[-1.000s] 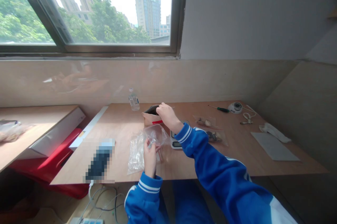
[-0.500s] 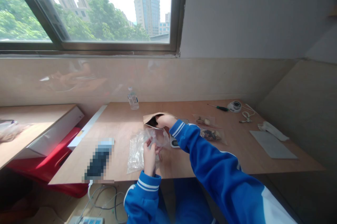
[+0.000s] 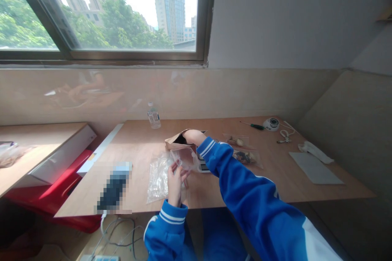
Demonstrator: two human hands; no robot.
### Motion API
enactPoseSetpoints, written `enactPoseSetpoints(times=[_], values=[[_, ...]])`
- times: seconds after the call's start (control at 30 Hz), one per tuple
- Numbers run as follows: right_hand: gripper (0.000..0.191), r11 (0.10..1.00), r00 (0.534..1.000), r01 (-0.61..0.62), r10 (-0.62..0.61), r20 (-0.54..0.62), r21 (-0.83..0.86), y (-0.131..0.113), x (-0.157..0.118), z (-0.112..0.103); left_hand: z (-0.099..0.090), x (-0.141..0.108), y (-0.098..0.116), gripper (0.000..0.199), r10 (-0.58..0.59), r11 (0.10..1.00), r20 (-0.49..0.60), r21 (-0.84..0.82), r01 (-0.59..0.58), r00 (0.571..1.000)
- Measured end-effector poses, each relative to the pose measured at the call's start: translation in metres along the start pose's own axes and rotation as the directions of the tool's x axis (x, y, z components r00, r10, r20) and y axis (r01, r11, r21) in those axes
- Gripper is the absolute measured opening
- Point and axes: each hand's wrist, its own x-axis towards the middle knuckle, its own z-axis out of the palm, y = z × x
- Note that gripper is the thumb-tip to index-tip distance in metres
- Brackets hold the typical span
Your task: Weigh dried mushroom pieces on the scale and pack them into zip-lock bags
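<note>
Near the front middle of the table, my left hand (image 3: 175, 180) pinches a clear plastic bag (image 3: 187, 159) and holds it raised. My right hand (image 3: 193, 137) reaches into a brown paper bag (image 3: 173, 141) with a dark inside; its fingers are hidden there. Under my right wrist is a small white device with a display (image 3: 203, 167), perhaps a scale, mostly covered by my sleeve. A stack of clear plastic bags (image 3: 157, 179) lies flat just left of my left hand. Two filled clear bags (image 3: 246, 157) rest to the right of my right forearm.
A water bottle (image 3: 154, 116) stands at the back. A blurred phone (image 3: 114, 187) on a cable lies at the left. Toward the right are a screwdriver (image 3: 256, 126), a white dome camera (image 3: 271, 124), a coiled white cable (image 3: 285, 136) and a grey sheet (image 3: 315, 168). A red chair (image 3: 55, 195) is at the left.
My right hand has gone slightly deeper into the paper bag. The plastic bag in my left hand looks more spread out. The view has shifted a little.
</note>
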Motion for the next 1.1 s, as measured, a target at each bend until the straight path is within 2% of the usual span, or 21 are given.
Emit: enactPoseSetpoints(times=[0.07, 0.13, 0.23, 0.33, 0.43, 0.5, 0.6, 0.7, 0.73, 0.8, 0.87, 0.93, 1.0, 1.1], values=[[0.007, 0.999, 0.995, -0.008, 0.012, 0.097, -0.040, -0.003, -0.003, -0.013, 0.001, 0.000, 0.001, 0.027, 0.010, 1.000, 0.003, -0.016, -0.010, 1.000], [0.013, 0.997, 0.986, 0.021, -0.008, 0.165, -0.078, -0.009, -0.006, -0.027, 0.001, 0.000, 0.001, 0.029, 0.012, 0.999, 0.008, -0.034, -0.012, 1.000], [0.023, 0.992, 0.986, 0.069, -0.052, 0.159, -0.108, -0.017, -0.009, -0.044, 0.001, -0.001, 0.002, 0.031, 0.016, 0.998, 0.004, -0.062, -0.016, 1.000], [0.013, 0.994, 0.996, 0.092, -0.092, 0.006, -0.055, -0.015, -0.008, -0.050, 0.000, 0.000, 0.001, 0.028, 0.031, 0.997, -0.010, -0.077, -0.031, 0.999], [0.010, 0.989, 0.978, 0.116, -0.097, -0.183, 0.092, -0.002, -0.007, -0.047, 0.002, 0.002, 0.000, 0.025, 0.037, 0.997, -0.031, -0.071, -0.039, 0.999], [0.012, 0.964, 0.951, 0.141, -0.069, -0.300, 0.227, 0.006, -0.009, -0.043, 0.004, 0.002, 0.001, 0.024, 0.034, 0.997, -0.040, -0.070, -0.037, 0.999], [0.016, 0.894, 0.882, 0.193, 0.022, -0.470, 0.405, 0.012, -0.023, -0.040, 0.008, 0.000, 0.003, 0.024, 0.023, 0.996, -0.044, -0.081, -0.026, 0.999], [0.022, 0.824, 0.825, 0.197, 0.154, -0.544, 0.532, 0.013, -0.049, -0.038, 0.013, -0.003, 0.007, 0.023, 0.016, 0.996, -0.031, -0.090, -0.018, 0.999], [0.023, 0.803, 0.828, 0.188, 0.181, -0.531, 0.566, 0.013, -0.059, -0.036, 0.014, -0.005, 0.007, 0.022, 0.014, 0.996, -0.028, -0.087, -0.016, 1.000], [0.023, 0.780, 0.874, 0.150, 0.182, -0.450, 0.607, 0.015, -0.077, -0.030, 0.017, -0.007, 0.008, 0.022, 0.007, 0.997, -0.023, -0.078, -0.009, 1.000], [0.019, 0.792, 0.933, 0.108, 0.127, -0.336, 0.600, 0.018, -0.090, -0.021, 0.018, -0.007, 0.007, 0.021, -0.007, 0.997, -0.018, -0.083, 0.005, 1.000], [0.017, 0.823, 0.965, 0.087, 0.072, -0.254, 0.562, 0.021, -0.098, -0.013, 0.018, -0.007, 0.005, 0.020, -0.019, 0.996, -0.024, -0.092, 0.017, 1.000], [0.018, 0.851, 0.970, 0.082, 0.050, -0.236, 0.519, 0.025, -0.099, -0.006, 0.016, -0.007, 0.003, 0.020, -0.025, 0.996, -0.040, -0.089, 0.022, 0.999], [0.022, 0.876, 0.957, 0.068, 0.078, -0.278, 0.478, 0.031, -0.098, 0.002, 0.011, -0.006, 0.001, 0.019, -0.028, 0.998, -0.061, -0.062, 0.024, 0.998]])
